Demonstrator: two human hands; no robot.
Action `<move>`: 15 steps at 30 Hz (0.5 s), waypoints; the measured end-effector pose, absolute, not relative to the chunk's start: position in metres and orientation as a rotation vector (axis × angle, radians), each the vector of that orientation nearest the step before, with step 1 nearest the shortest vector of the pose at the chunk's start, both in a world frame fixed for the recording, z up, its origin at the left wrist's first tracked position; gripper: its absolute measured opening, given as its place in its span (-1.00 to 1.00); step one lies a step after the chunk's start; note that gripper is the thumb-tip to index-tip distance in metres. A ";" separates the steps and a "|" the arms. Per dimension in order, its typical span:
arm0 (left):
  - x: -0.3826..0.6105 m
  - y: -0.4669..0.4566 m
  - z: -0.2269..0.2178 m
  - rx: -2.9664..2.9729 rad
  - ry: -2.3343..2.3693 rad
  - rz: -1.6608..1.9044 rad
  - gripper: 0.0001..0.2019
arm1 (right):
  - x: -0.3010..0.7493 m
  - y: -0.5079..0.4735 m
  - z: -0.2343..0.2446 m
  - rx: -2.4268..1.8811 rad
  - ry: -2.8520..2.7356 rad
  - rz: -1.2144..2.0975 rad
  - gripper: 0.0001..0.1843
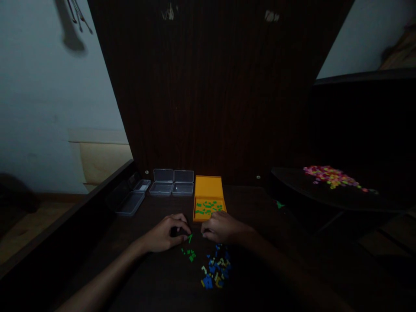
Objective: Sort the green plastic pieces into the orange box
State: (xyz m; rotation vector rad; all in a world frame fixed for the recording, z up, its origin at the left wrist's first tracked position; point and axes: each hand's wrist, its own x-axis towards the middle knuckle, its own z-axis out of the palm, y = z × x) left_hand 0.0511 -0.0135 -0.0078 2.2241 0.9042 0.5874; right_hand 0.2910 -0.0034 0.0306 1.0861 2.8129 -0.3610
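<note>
My left hand [165,234] rests on the dark table with its fingers curled, pinching a small green piece [190,238] at the fingertips. My right hand [222,228] lies beside it with fingers curled down, just in front of an open orange box [208,190] that holds several green pieces. What the right fingers hold, if anything, is hidden. A few loose green pieces [189,254] lie just below the left fingertips. A small heap of blue and yellow pieces [216,271] lies nearer to me.
Two clear plastic boxes [172,182] stand open left of the orange box, with more clear boxes [131,201] at the table's left edge. A pile of multicoloured pieces [331,176] lies on a raised dark surface at the right. A lone green piece [278,204] sits beside it.
</note>
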 end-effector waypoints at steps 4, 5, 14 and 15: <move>0.051 -0.013 -0.009 2.230 0.900 0.590 -0.87 | 0.292 -0.005 0.026 1.064 2.818 -0.305 -0.78; 0.051 -0.012 -0.010 2.231 0.900 0.588 -0.87 | 0.292 -0.005 0.026 1.063 2.821 -0.294 -0.78; 0.051 -0.013 -0.008 2.227 0.908 0.578 -0.87 | 0.291 -0.011 0.031 1.054 2.793 -0.254 -0.74; 0.051 -0.013 -0.009 2.224 0.907 0.576 -0.87 | 0.291 -0.011 0.031 1.052 2.794 -0.253 -0.74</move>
